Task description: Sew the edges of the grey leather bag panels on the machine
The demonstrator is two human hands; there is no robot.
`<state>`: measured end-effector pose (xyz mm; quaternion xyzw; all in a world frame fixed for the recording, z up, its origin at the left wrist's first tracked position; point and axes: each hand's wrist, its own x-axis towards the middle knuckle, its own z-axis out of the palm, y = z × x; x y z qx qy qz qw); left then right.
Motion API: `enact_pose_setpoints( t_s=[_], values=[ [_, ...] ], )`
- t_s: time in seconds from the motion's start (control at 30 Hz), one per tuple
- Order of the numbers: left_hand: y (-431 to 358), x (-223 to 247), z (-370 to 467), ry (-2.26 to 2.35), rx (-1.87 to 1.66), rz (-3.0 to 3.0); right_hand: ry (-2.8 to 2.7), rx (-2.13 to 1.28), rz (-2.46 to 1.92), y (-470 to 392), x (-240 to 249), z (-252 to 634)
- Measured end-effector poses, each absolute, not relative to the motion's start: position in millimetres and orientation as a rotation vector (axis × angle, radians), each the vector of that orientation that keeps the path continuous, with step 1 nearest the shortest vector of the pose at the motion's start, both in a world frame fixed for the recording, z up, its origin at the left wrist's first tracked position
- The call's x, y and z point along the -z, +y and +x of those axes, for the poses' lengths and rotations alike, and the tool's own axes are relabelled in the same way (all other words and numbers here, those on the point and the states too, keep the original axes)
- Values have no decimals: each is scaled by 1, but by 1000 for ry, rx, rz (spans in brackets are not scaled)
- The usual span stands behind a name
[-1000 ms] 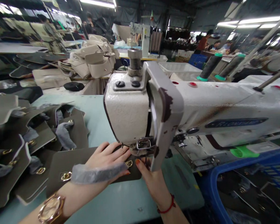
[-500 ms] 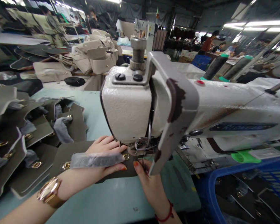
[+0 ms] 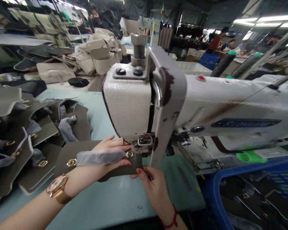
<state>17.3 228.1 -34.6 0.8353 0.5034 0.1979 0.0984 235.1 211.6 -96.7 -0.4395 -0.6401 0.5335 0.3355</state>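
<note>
A dark grey-brown bag panel (image 3: 121, 171) lies flat at the head of a sewing machine (image 3: 127, 102). A strap handle wrapped in cloudy plastic (image 3: 93, 157) is fixed to it by gold-coloured rings (image 3: 71, 163). My left hand (image 3: 108, 148) rests spread on the panel, under the strap, with its fingertips beside the presser area. At the panel's right edge, my right hand (image 3: 153, 183) pinches the corner between thumb and a finger beneath. A small dark item shows in that palm; its kind is unclear. The machine's head hides the needle.
Several similar panels with wrapped handles (image 3: 72, 127) are piled on the left of the pale green table (image 3: 100, 105). A blue basket (image 3: 217, 191) holding more panels stands at the right. Beige bags (image 3: 103, 57) are heaped behind, and co-workers (image 3: 218, 40) are in the background.
The panel's right edge now shows left of the grey guard bar. My right thumb has shifted from near the needle to that edge. My left hand stays flat; the view has moved slightly.
</note>
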Motion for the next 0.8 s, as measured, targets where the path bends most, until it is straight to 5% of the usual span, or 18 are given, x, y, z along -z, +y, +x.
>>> enact_pose_setpoints(
  t_s=[0.37,0.8],
  values=[
    [228,19,17,1653,-468,2119,-1539,-1728,-1110,220,81,239],
    [226,35,14,1601,-608,2224,-1605,-1503,-1139,211,88,234]
  ],
)
